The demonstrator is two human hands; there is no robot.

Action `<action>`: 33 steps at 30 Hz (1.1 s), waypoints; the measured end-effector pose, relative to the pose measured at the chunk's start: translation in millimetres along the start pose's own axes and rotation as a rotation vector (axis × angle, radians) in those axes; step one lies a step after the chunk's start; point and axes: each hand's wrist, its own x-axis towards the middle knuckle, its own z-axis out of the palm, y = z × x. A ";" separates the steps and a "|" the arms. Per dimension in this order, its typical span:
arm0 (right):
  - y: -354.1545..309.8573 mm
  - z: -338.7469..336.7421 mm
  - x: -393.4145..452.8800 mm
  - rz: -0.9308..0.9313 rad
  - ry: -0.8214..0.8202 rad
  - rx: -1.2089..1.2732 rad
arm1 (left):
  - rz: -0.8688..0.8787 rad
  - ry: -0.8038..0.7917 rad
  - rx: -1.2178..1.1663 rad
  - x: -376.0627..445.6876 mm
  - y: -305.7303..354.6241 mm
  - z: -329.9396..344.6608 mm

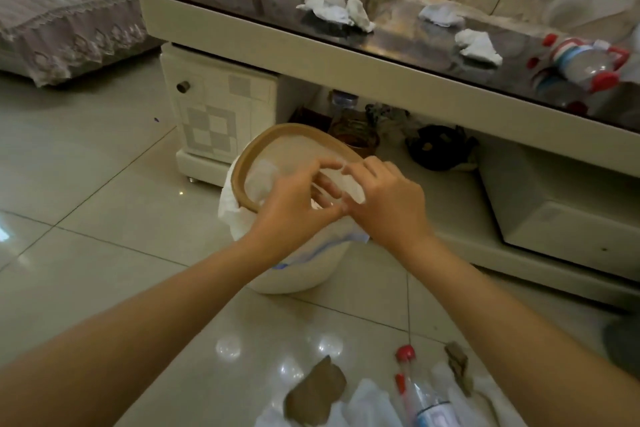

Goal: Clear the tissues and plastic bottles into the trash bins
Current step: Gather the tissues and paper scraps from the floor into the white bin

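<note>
A white trash bin (pixel 304 270) with a tan rim (pixel 242 163) and a white liner stands on the floor before the coffee table. Both hands are over its mouth. My left hand (pixel 294 201) and my right hand (pixel 384 201) pinch a white tissue (pixel 349 184) between their fingertips above the opening. Three crumpled tissues lie on the glass tabletop: a large one (pixel 334 9), a small one (pixel 440 15) and another (pixel 478 47). Plastic bottles with red caps (pixel 581 61) lie at the table's right end. Another red-capped bottle (pixel 419 392) lies in a second bag at the bottom edge.
The low cream coffee table (pixel 277 42) has a dark glass top and a lower shelf with dark clutter (pixel 440 147). A cabinet (pixel 214 107) stands under its left end. A lace-covered sofa (pixel 69 10) fills the upper left. Glossy tiled floor (pixel 86 218) spreads to the left.
</note>
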 end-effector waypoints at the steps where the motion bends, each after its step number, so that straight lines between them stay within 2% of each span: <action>1: 3.1 -5.0 -11.3 -0.009 0.014 -0.004 | 0.021 -0.037 -0.028 -8.2 6.2 5.9; 6: 25.8 -21.8 -90.7 0.035 -0.018 0.056 | 0.035 -0.254 -0.054 -40.0 6.4 54.7; 12: 66.9 -23.1 -217.4 0.231 -0.237 0.040 | -0.163 -0.619 -0.066 -65.8 -1.2 133.2; 20: 79.8 -33.7 -362.1 0.473 -0.441 -0.037 | -0.296 -0.980 -0.140 -93.7 -7.6 230.3; 23: 81.6 -37.3 -392.6 0.518 -0.505 -0.052 | -0.306 -1.070 -0.107 -99.9 -9.7 260.5; 28: 91.2 -32.3 -419.0 0.561 -0.594 -0.050 | -0.298 -1.124 -0.034 -105.0 -15.7 306.4; 33: 97.7 -25.9 -424.4 0.600 -0.635 -0.035 | -0.179 -1.145 0.088 -106.9 -22.9 336.3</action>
